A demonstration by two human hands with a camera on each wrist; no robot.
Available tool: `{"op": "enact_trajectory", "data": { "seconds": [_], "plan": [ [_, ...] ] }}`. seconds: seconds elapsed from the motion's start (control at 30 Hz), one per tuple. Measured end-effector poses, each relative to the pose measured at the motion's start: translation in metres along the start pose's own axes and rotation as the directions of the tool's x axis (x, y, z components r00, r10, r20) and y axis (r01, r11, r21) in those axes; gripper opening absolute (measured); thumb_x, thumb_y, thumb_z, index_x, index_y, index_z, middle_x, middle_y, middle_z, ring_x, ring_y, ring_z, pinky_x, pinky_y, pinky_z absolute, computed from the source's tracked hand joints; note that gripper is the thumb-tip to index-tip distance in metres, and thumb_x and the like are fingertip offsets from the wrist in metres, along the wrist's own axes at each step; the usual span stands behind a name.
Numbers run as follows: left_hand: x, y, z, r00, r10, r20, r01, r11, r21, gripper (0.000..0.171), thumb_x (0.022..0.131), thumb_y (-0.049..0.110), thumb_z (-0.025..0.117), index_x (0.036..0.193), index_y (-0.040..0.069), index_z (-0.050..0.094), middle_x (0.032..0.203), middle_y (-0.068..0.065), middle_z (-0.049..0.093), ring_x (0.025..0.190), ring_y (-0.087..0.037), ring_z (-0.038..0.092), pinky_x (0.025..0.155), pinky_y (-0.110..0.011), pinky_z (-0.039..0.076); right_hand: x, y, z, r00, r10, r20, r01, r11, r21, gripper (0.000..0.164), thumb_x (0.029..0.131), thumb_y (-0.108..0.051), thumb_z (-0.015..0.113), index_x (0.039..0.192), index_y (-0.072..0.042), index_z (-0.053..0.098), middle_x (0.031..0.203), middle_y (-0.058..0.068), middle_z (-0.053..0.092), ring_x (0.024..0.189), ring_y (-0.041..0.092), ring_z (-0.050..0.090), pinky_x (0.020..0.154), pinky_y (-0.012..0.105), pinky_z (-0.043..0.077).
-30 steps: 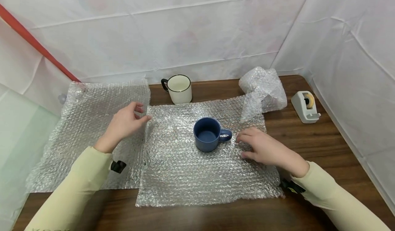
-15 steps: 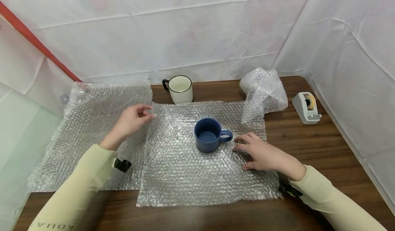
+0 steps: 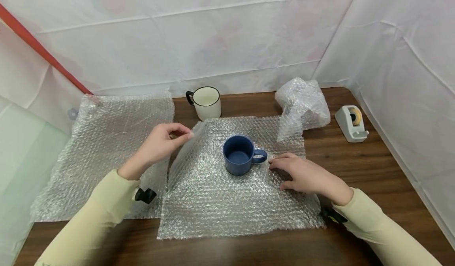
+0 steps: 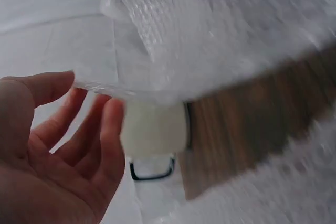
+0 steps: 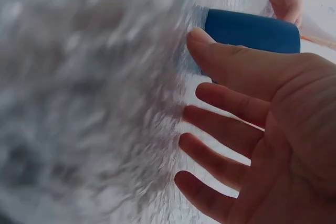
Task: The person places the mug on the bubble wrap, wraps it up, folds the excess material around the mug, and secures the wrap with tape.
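My left hand (image 3: pixel 161 142) pinches the left edge of a bubble wrap sheet (image 3: pixel 213 206) between thumb and fingers, lifting that edge into a slope. In the left wrist view the thumb and fingers (image 4: pixel 113 129) meet at the sheet's raised edge. A blue mug (image 3: pixel 239 157) stands upright on the middle of this sheet, its handle pointing right. Just right of the handle, my right hand (image 3: pixel 302 174) rests with spread fingertips on the bubble wrap, holding nothing. The right wrist view shows its fingers (image 5: pixel 220 129) loosely extended, with the mug beyond the thumb.
A cream mug (image 3: pixel 207 104) with a black rim stands behind the sheet. A second bubble wrap sheet (image 3: pixel 113 127) lies at left. A crumpled bubble wrap bundle (image 3: pixel 305 102) and a white tape dispenser (image 3: pixel 350 125) sit at back right. White cloth walls enclose the wooden table (image 3: pixel 359 171).
My left hand has moved right, taken hold of the bubble wrap's left edge and raised it. My right hand has come down onto the sheet near the blue mug's handle.
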State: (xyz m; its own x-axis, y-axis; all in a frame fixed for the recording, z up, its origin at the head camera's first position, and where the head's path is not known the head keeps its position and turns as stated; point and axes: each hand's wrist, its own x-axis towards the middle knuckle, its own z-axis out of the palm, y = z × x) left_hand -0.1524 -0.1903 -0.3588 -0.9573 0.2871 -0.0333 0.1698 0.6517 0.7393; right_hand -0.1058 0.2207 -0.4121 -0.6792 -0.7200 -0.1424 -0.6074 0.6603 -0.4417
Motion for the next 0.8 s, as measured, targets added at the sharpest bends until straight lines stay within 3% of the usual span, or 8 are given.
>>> {"op": "enact_trajectory", "data": {
  "seconds": [0.1,0.2,0.37,0.57,0.8],
  "plan": [
    [-0.002,0.012,0.008,0.997,0.048,0.055,-0.047,0.999,-0.024,0.020,0.098,0.028,0.067,0.106,0.011,0.073,0.105,-0.004,0.072,0.090,-0.019,0.070,0.075,-0.033,0.057,-0.003,0.003,0.000,1.000,0.028,0.008,-0.028,0.999,0.022,0.055,0.083,-0.021,0.082,0.133,-0.008,0.062,0.144,0.008,0.054,0.133,0.034,0.045,0.100,0.052,0.046],
    [-0.005,0.024,0.015,0.993,0.089,0.072,-0.084,0.994,-0.068,0.016,0.098,0.023,0.066,0.105,0.010,0.073,0.101,-0.003,0.072,0.084,-0.020,0.071,0.072,-0.033,0.058,-0.005,0.005,0.001,1.000,0.004,0.002,-0.004,1.000,0.015,0.055,0.084,-0.020,0.082,0.133,-0.008,0.062,0.147,0.008,0.051,0.135,0.034,0.043,0.103,0.053,0.043],
    [-0.008,0.041,0.025,0.983,0.177,0.056,-0.168,0.976,-0.139,0.012,0.098,0.020,0.066,0.103,0.011,0.072,0.098,0.001,0.072,0.084,-0.016,0.069,0.073,-0.031,0.058,-0.005,0.007,0.003,0.999,-0.038,-0.020,0.038,0.999,-0.016,0.056,0.083,-0.020,0.082,0.133,-0.006,0.062,0.148,0.011,0.049,0.135,0.035,0.044,0.105,0.052,0.042],
    [-0.010,0.057,0.035,0.955,0.289,0.063,-0.268,0.937,-0.225,0.008,0.097,0.014,0.067,0.101,0.011,0.072,0.105,0.002,0.072,0.092,-0.011,0.068,0.079,-0.032,0.058,-0.004,0.005,0.003,0.999,-0.039,-0.008,0.038,0.999,-0.032,0.054,0.083,-0.018,0.082,0.132,-0.005,0.062,0.148,0.012,0.050,0.134,0.035,0.044,0.102,0.051,0.044],
    [-0.011,0.068,0.041,0.934,0.336,0.124,-0.306,0.928,-0.213,0.008,0.099,0.019,0.065,0.101,0.017,0.072,0.104,0.005,0.072,0.089,-0.009,0.067,0.071,-0.030,0.057,0.000,0.000,0.001,0.999,-0.037,0.004,0.037,0.998,-0.050,0.054,0.082,-0.014,0.083,0.131,-0.003,0.062,0.145,0.015,0.052,0.131,0.035,0.046,0.098,0.049,0.048]
  ]
}}
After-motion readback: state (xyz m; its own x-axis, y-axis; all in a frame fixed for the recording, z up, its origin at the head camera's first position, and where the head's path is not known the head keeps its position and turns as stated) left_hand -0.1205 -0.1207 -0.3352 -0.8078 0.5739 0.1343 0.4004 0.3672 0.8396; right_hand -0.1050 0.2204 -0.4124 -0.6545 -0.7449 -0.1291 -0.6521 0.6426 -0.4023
